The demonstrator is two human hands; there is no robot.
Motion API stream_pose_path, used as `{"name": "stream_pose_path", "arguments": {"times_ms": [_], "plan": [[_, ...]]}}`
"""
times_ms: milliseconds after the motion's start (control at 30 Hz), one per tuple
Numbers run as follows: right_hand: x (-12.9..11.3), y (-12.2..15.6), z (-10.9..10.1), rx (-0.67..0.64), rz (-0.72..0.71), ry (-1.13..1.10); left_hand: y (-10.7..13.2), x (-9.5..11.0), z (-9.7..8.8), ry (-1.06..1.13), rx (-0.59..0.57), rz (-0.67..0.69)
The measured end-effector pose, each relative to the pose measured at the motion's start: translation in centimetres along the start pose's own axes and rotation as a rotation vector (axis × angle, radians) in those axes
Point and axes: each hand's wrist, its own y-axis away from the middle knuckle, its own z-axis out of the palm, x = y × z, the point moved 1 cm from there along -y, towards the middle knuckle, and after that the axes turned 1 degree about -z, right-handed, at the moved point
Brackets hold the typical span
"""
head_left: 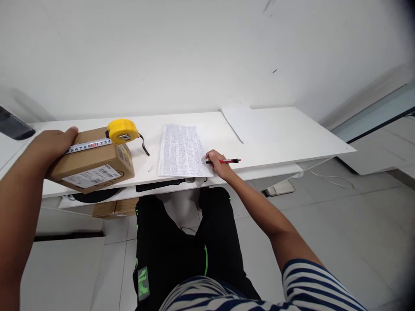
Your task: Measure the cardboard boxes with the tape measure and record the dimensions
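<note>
On the left, my left hand [60,144] grips the far left end of a brown cardboard box [94,160], with the thumb along its top edge. A yellow tape measure [122,131] rests at the box's right end. Its white blade [92,146] is drawn out across the box top, and the tip is hidden under my left hand. My right hand [218,163] is closed around a red and black pen [231,161], which points left. Beneath that hand is the lower right corner of a stack of handwritten paper sheets [180,151].
The white desk [272,129] stands against a wall, with more white paper [238,123] at its back right. A dark object [14,123] is at the far left. Below are a shelf and another cardboard box [115,208]. A cable [333,179] lies on the tiled floor.
</note>
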Motion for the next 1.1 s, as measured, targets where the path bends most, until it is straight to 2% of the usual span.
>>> {"name": "stream_pose_path", "arguments": {"times_ms": [100,267,633,800,933,1100], "plan": [[0.0,-0.3,0.2,-0.001,0.027,0.033,2.2,1.5,-0.8,-0.096,0.018,-0.170],[-0.3,-0.6,0.4,0.001,0.093,0.052,4.4,3.5,-1.5,-0.144,0.119,-0.218],[-0.3,-0.5,0.3,-0.013,0.139,0.015,4.7,4.0,-1.5,-0.124,0.217,-0.221],[-0.7,-0.5,0.4,-0.023,0.141,0.012,4.4,3.7,-1.4,-0.118,0.219,-0.225],[-0.7,-0.4,0.3,0.040,0.145,0.035,4.4,3.7,-1.3,-0.103,0.238,-0.230],[-0.7,-0.3,0.4,-0.006,0.127,0.028,4.6,4.1,-1.4,-0.116,0.226,-0.224]]}}
